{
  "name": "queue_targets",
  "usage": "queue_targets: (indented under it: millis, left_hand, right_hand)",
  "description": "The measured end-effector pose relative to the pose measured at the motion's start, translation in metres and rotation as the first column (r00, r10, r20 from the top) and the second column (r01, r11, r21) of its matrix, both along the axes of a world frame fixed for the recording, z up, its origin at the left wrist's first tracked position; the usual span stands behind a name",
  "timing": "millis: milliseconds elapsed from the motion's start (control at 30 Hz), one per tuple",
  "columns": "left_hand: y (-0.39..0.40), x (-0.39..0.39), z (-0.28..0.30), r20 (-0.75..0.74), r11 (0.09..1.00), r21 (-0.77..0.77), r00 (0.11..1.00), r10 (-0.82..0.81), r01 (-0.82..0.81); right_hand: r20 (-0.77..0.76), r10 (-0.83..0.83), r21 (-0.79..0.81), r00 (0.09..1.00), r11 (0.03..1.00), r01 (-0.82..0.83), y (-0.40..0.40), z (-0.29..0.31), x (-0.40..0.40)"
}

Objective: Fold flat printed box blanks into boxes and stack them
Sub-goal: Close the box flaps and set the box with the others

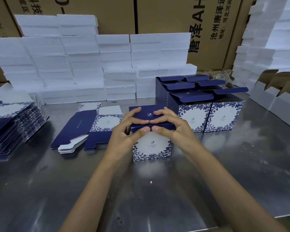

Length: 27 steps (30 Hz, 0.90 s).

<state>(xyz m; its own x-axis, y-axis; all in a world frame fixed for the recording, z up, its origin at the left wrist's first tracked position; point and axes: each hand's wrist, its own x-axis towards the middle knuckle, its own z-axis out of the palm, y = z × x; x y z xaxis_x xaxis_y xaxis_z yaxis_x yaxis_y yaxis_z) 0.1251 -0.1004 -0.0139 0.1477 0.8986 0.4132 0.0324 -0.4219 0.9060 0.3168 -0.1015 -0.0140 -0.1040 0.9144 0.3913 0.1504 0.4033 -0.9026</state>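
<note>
A blue-and-white printed box (151,148) stands upright on the metal table (141,198), its dark blue lid flap bent over the top. My left hand (132,126) and my right hand (171,124) both grip that lid, fingers on top and thumbs under its front edge. A small pile of flat blanks (90,128) lies just left of the box. A taller fanned stack of blanks (13,124) sits at the far left. Several folded boxes (208,114) with open lids stand in a group behind and right of my hands.
White foam blocks (90,64) are stacked along the back, with more foam (266,47) at the right. Brown cartons (157,14) rise behind them. Grey cardboard boxes (278,91) sit at the right edge of the table.
</note>
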Motion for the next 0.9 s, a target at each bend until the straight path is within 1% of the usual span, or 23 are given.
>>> queue_targets:
  millis: [67,133,200,267,333,400,500,567,633,667,733,800,833,900]
  left_hand:
    - [0.000,-0.003,0.001,0.032,0.999,-0.027,0.999,-0.025,0.026]
    - [-0.004,0.000,-0.001,0.053,1.000,-0.015,0.998,0.018,-0.017]
    - [-0.007,0.005,-0.002,0.039,0.998,0.008,0.997,0.068,-0.068]
    - [-0.007,0.002,0.000,0.026,0.998,-0.008,0.998,0.059,-0.059]
    - [-0.008,-0.002,0.003,0.029,0.999,-0.033,0.999,0.040,-0.039]
    - [-0.011,-0.001,0.003,0.077,0.997,-0.054,0.995,0.066,-0.062]
    - [-0.015,0.004,0.000,0.108,0.991,-0.058,0.986,0.127,-0.122]
    - [-0.014,0.004,-0.001,0.076,0.989,-0.056,0.988,0.138,-0.134]
    - [-0.014,0.002,-0.004,0.042,0.989,-0.034,0.989,0.144,-0.142]
    - [-0.015,0.002,-0.008,-0.001,0.987,-0.018,0.987,0.160,-0.160]
    - [-0.015,0.004,-0.009,-0.144,0.972,0.035,0.961,0.235,-0.232]
    - [-0.012,0.008,0.003,-0.252,0.941,0.120,0.907,0.337,-0.316]
    - [-0.008,0.009,0.014,-0.270,0.921,0.179,0.883,0.385,-0.347]
    - [0.002,0.012,0.045,-0.252,0.878,0.303,0.857,0.449,-0.371]
  right_hand:
    - [-0.004,0.054,-0.020,0.999,0.998,-0.054,-0.001,0.001,0.007]
    - [0.000,0.034,-0.002,0.999,0.999,-0.034,-0.002,0.001,0.007]
    - [0.023,0.002,0.009,1.000,1.000,-0.002,-0.001,0.002,0.006]
    - [0.030,0.022,-0.014,0.999,1.000,-0.021,-0.001,0.004,0.008]
    - [-0.011,0.043,-0.059,0.999,0.997,-0.044,-0.004,0.005,0.011]
    - [-0.069,0.008,-0.069,0.998,0.998,-0.013,-0.008,0.003,0.011]
    - [-0.061,-0.031,-0.047,0.998,0.999,0.028,-0.009,0.003,0.008]
    - [-0.037,-0.046,-0.054,0.998,0.998,0.044,-0.009,0.005,0.010]
    - [-0.018,-0.106,-0.061,0.994,0.993,0.105,-0.008,0.002,0.012]
    - [0.004,-0.146,-0.060,0.989,0.987,0.146,-0.009,0.000,0.012]
    - [0.097,-0.209,-0.030,0.973,0.977,0.213,-0.007,0.001,0.009]
    - [0.159,-0.235,0.006,0.959,0.971,0.237,-0.001,0.016,0.005]
    - [0.151,-0.227,0.030,0.962,0.974,0.225,0.004,0.029,0.004]
    - [0.133,-0.204,0.110,0.970,0.976,0.190,0.016,0.064,0.004]
